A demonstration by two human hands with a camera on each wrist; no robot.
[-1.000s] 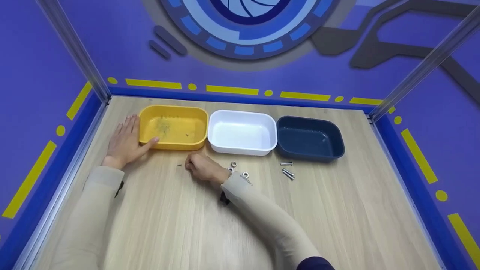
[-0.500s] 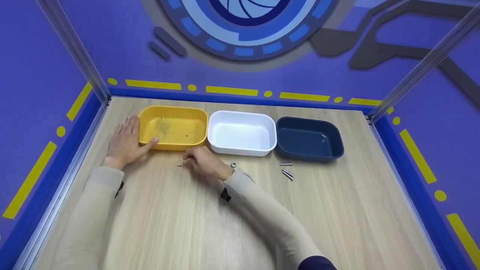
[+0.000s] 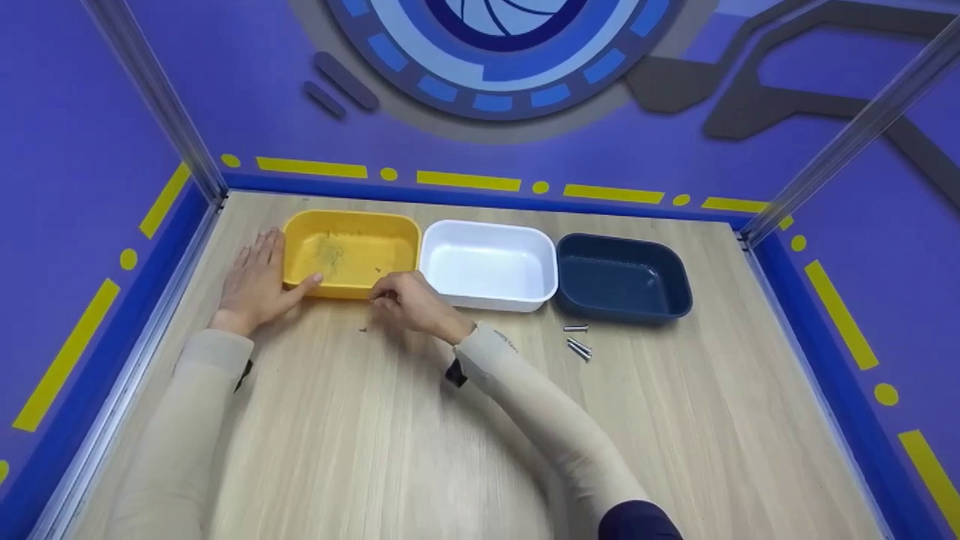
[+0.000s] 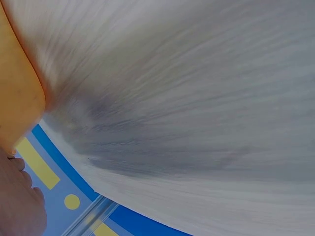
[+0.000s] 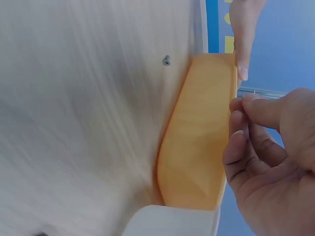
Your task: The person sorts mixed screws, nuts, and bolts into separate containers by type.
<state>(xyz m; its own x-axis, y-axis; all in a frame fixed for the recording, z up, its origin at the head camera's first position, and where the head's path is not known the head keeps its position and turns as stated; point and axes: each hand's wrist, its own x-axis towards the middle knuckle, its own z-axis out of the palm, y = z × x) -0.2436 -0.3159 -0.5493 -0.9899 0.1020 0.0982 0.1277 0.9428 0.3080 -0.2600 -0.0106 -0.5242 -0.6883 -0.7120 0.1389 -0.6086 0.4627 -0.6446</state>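
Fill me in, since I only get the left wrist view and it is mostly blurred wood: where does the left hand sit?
Observer: The left hand lies flat on the table against the left end of the yellow tray, with its thumb on the tray's front wall.
Operator: And the right hand?
Observer: The right hand is at the yellow tray's front right corner with its fingertips pinched together. I cannot tell whether they hold anything.
Operator: Anything loose nearby?
Observer: A small screw lies on the wood in front of the yellow tray, just left of the right hand.
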